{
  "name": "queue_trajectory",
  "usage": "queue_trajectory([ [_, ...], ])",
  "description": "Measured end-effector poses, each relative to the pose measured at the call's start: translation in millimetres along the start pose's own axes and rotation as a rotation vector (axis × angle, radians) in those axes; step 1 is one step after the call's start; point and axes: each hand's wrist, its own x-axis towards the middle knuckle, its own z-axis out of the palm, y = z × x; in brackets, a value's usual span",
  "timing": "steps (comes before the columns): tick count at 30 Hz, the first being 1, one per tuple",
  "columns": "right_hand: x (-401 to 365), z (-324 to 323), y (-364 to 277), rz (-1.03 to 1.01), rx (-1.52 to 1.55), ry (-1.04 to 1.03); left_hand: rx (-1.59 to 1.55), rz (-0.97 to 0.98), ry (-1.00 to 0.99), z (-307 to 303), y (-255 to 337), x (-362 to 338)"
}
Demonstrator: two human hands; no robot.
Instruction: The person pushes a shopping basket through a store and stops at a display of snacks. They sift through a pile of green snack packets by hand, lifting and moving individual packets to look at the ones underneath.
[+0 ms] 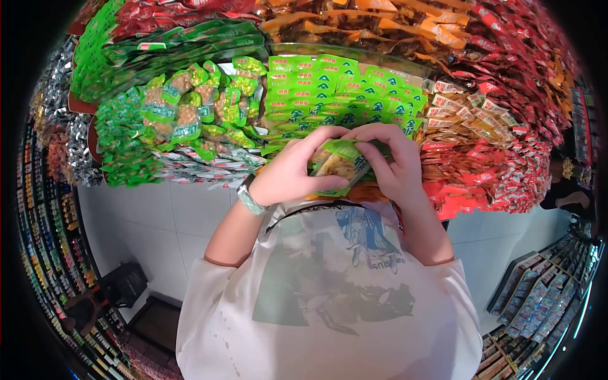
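Observation:
Close to my chest, a green snack packet (337, 166) with a clear window showing pale brown food is held between both hands. My left hand (292, 166) is closed on the packet's left side, its thumb along the lower edge. At the right and top edge, my right hand (399, 166) has its fingers bent and pinching the packet. A dark watch with a pale band (251, 196) is on my left wrist. Just beyond my hands stand rows of flat bright green packets (323, 92).
Left of the rows are clear-windowed packets of brown snacks (188, 114). Red packets (487, 171) fill the right side, with orange ones (367, 25) at the back. A black basket (123, 284) is by the left shelves. Another person's dark sleeve (573, 197) shows at far right.

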Motion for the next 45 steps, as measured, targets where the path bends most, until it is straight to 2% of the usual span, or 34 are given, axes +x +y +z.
queue_trajectory([
  [3,16,0,-7,-0.231,-0.171,0.028,-0.191,-0.242,-0.159,-6,0,2],
  [4,17,0,-1,-0.225,-0.172,0.033,-0.282,-0.339,-0.209,-8,0,2],
  [5,17,2,-3,-0.136,-0.046,0.073,-0.373,-0.437,-0.26,-9,0,3],
  [7,18,7,-8,0.044,0.204,0.151,-0.557,-0.288,-0.036,5,-11,2],
  [8,19,4,-7,0.062,0.242,0.14,-0.648,-0.21,0.079,10,-14,0],
  [11,14,-20,-3,0.504,0.319,-0.082,-0.482,-0.184,0.134,7,-11,-6],
  [12,14,-23,0,0.51,0.29,-0.103,-0.408,-0.17,0.122,6,-9,-9],
  [15,19,-31,1,0.502,0.304,-0.062,-0.169,0.03,0.201,7,0,-11],
  [17,24,-40,8,0.416,0.207,0.045,-0.123,-0.06,0.275,-2,0,-12],
  [18,29,-40,11,0.316,0.314,0.125,-0.099,-0.104,0.31,-8,0,-12],
  [19,34,-40,14,0.214,0.42,0.205,0.015,0.027,0.309,-13,0,-8],
  [21,38,-50,14,0.179,0.351,0.208,0.242,0.288,0.304,-24,-1,-1],
  [22,41,-55,13,0.162,0.316,0.209,0.288,0.279,0.264,-27,2,-3],
  [25,47,-60,8,0.229,0.22,0.13,0.418,0.311,0.269,-25,12,-3],
  [26,45,-51,5,0.214,0.311,0.101,0.425,0.344,0.238,-23,11,0],
  [27,42,-49,0,0.291,0.096,-0.008,0.431,0.377,0.207,-21,10,4],
  [29,42,-38,-10,0.276,0.116,-0.2,0.442,0.381,0.169,-20,6,5],
  [30,43,-33,-7,0.281,0.23,-0.177,0.446,0.354,0.158,-19,4,4],
  [31,51,-34,-3,0.161,0.041,-0.121,0.45,0.326,0.145,-19,3,3],
  [34,87,-37,26,-0.2,-0.578,0.011,0.769,0.44,0.107,-30,13,10],
  [37,104,-36,47,-0.372,-0.775,-0.212,0.812,0.385,0.175,-36,3,19],
  [41,117,-36,46,-0.285,-0.865,-0.315,0.72,0.338,0.226,-36,-8,20],
  [45,119,-36,37,-0.167,-0.856,-0.38,0.767,0.336,0.19,-37,-9,22],
])
